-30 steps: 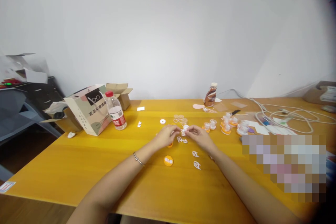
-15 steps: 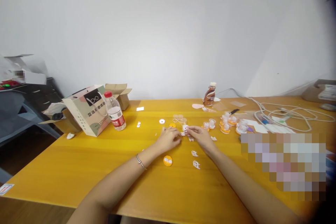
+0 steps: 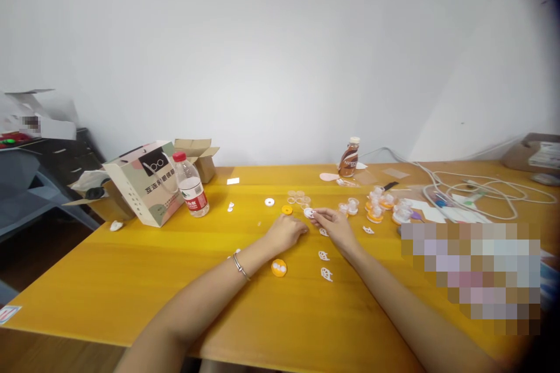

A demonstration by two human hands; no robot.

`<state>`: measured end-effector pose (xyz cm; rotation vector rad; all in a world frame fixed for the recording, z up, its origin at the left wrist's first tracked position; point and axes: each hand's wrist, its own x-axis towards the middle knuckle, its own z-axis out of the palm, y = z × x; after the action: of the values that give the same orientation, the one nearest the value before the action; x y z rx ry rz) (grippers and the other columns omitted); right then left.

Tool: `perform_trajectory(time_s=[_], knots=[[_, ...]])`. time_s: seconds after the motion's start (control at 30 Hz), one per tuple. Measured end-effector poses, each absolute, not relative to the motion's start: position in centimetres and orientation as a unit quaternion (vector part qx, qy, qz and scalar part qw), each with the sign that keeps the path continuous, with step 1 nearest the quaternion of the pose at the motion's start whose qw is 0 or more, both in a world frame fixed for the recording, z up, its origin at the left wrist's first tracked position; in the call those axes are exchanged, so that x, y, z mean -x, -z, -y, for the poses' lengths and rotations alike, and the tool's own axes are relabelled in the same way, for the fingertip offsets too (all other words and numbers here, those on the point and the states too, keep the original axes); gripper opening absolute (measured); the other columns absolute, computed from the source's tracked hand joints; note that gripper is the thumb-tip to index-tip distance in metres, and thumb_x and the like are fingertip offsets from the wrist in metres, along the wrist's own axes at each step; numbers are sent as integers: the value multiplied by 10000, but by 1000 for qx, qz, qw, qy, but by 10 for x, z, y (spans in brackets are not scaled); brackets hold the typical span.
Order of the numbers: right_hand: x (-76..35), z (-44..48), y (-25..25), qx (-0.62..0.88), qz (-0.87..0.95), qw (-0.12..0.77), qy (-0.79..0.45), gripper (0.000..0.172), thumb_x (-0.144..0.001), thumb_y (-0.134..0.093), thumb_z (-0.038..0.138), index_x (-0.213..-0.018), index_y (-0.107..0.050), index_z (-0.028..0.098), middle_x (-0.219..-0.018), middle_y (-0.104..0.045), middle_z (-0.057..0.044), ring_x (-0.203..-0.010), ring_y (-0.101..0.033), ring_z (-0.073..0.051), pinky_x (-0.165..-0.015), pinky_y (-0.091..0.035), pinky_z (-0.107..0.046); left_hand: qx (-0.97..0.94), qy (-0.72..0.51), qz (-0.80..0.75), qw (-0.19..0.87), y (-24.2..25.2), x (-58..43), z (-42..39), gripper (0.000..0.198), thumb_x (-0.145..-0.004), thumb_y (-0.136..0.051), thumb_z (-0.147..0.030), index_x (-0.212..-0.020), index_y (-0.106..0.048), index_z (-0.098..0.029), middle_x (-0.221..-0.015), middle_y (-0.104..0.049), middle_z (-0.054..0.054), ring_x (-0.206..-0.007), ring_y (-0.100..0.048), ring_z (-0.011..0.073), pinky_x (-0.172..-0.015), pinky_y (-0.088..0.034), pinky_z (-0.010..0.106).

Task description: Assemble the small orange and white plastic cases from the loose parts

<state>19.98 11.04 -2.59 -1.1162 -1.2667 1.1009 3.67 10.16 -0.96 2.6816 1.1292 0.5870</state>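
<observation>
My right hand (image 3: 336, 229) pinches a small round white plastic piece (image 3: 308, 213) between thumb and fingers above the table. Close by on its left is my left hand (image 3: 285, 234), its fingers curled downward; what they hold, if anything, is hidden. Just beyond the left hand lies a yellow ring (image 3: 287, 210), and a white ring (image 3: 269, 202) rests farther left. Nearer to me sits a yellow disc (image 3: 279, 268) with white round parts on it. White spoked pieces (image 3: 326, 274) form a loose column below my right hand, and another white piece (image 3: 368, 229) lies to its right.
Clear rings (image 3: 299, 196) lie behind my hands. Orange-based clear assemblies (image 3: 375, 211) cluster at the right, near tangled white cables (image 3: 476, 186). A brown drink bottle (image 3: 349, 158) stands at the back. Leftward are a water bottle (image 3: 192, 189), a paper bag (image 3: 146, 186) and cardboard boxes (image 3: 201, 157).
My left hand has shifted slightly right and down, uncovering more of the yellow ring. A small white piece between the hands no longer shows. The white piece at the right lies farther right.
</observation>
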Motion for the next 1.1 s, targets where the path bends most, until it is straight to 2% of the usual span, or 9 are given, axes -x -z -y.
perform_trajectory(time_s=[0.17, 0.3, 0.37, 0.53, 0.7, 0.87, 1.0, 1.1], knots=[[-197, -107, 24, 465, 537, 521, -473, 237, -614, -635, 362, -749, -589, 173, -683, -661, -29, -645, -624, -155, -593, -488, -263, -861, -255, -429, 101, 8, -32, -99, 105, -734, -543, -219, -745, -645, -194, -753, -663, 12, -788, -549, 171, -746, -367, 280], [-195, -106, 24, 451, 541, 524, -479, 231, -606, -647, 356, -737, -596, 174, -666, -661, -29, -654, -630, -162, -621, -501, -282, -800, -304, -451, 253, 12, -32, -102, 123, -704, -553, -189, -778, -645, -153, -708, -655, 14, -637, -552, 119, -625, -417, 224], [-194, -106, 25, 446, 538, 527, -483, 238, -599, -655, 353, -740, -601, 170, -668, -663, -30, -657, -633, -165, -632, -508, -290, -763, -333, -460, 309, 14, -31, -105, 151, -693, -558, -169, -812, -641, -128, -712, -653, 28, -605, -554, 107, -610, -433, 218], [-191, -104, 26, 436, 508, 534, -516, 218, -581, -681, 320, -719, -600, 171, -665, -667, -19, -647, -640, -159, -661, -525, -292, -719, -390, -454, 353, 17, -25, -106, 239, -718, -533, -134, -945, -608, -119, -732, -627, 39, -597, -559, 93, -626, -465, 228], [-182, -95, 23, 416, 463, 504, -598, 170, -614, -682, 256, -731, -593, 171, -707, -683, -32, -679, -653, -161, -719, -535, -289, -653, -457, -424, 431, 21, -21, -96, 258, -782, -468, -162, -1020, -561, -129, -869, -593, 60, -631, -578, 77, -636, -491, 222], [-176, -85, 19, 378, 432, 473, -669, 141, -675, -641, 233, -791, -594, 168, -870, -681, -59, -819, -641, -164, -793, -520, -282, -683, -467, -421, 372, 17, -18, -84, 228, -764, -520, -211, -972, -586, -146, -888, -603, 56, -714, -578, 108, -663, -481, 221], [-176, -82, 16, 381, 417, 480, -671, 100, -690, -625, 215, -775, -593, 175, -855, -683, -48, -811, -642, -152, -808, -513, -268, -736, -432, -427, 297, 8, -12, -80, 262, -752, -542, -215, -1004, -596, -168, -799, -619, 33, -714, -559, 114, -695, -454, 228], [-177, -83, 16, 374, 407, 480, -681, 105, -691, -626, 207, -786, -602, 170, -862, -683, -52, -816, -641, -151, -818, -508, -263, -773, -402, -421, 252, 3, -7, -80, 276, -765, -525, -222, -1028, -600, -189, -792, -608, 29, -687, -544, 108, -663, -440, 221]])
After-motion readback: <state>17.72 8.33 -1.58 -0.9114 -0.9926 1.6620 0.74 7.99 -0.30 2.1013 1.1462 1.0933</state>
